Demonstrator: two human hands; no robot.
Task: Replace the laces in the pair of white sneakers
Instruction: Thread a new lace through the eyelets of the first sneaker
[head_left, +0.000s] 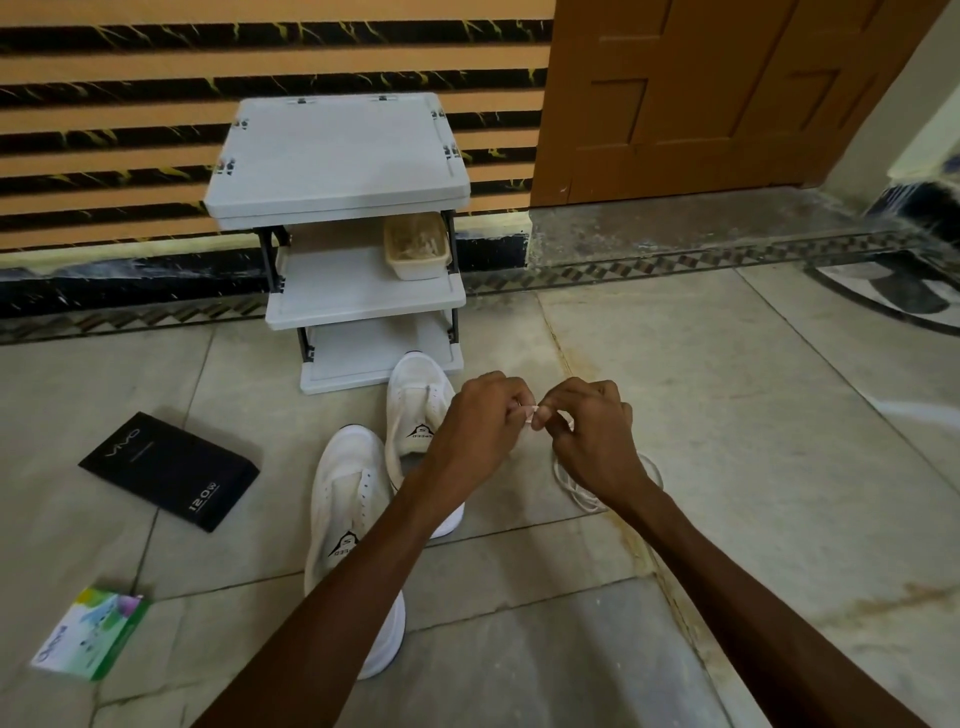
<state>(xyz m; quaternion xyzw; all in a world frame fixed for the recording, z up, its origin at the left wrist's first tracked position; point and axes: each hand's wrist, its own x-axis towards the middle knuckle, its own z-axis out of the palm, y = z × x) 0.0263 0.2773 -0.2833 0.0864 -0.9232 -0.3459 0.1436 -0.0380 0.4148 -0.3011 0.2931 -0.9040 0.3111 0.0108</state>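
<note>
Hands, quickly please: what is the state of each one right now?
Left hand: closed, pinching what seems to be the tip of a thin white cord shoelace.
Right hand: closed, pinching the same shoelace tip.

Two bare forearms are shown: the left forearm (363, 571) at lower centre, the right forearm (727, 587) at lower right. The left grip (480, 415) and right grip (592, 428) are likewise uncovered.
</note>
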